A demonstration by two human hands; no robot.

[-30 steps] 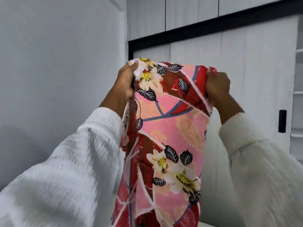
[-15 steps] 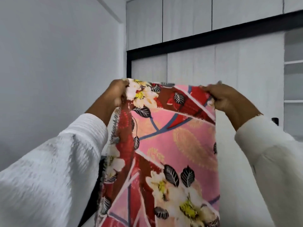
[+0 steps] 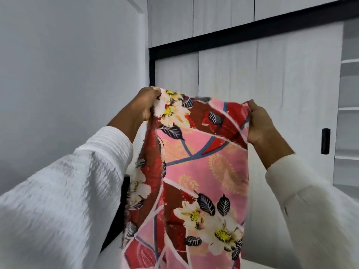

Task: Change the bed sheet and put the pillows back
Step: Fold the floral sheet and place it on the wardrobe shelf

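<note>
Your left hand (image 3: 144, 105) and right hand (image 3: 259, 123) each grip a top corner of the floral bed sheet (image 3: 196, 171), hanging before the wardrobe (image 3: 272, 74) | step: unfolding | next: shake it open over the bed, unseen here.

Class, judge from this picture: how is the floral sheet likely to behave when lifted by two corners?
Probably floppy: the floral sheet hangs limp and folds below the left hand and right hand. Likely light, since pinched edges alone carry it. It sags slightly between them, so it won't hold shape.
</note>
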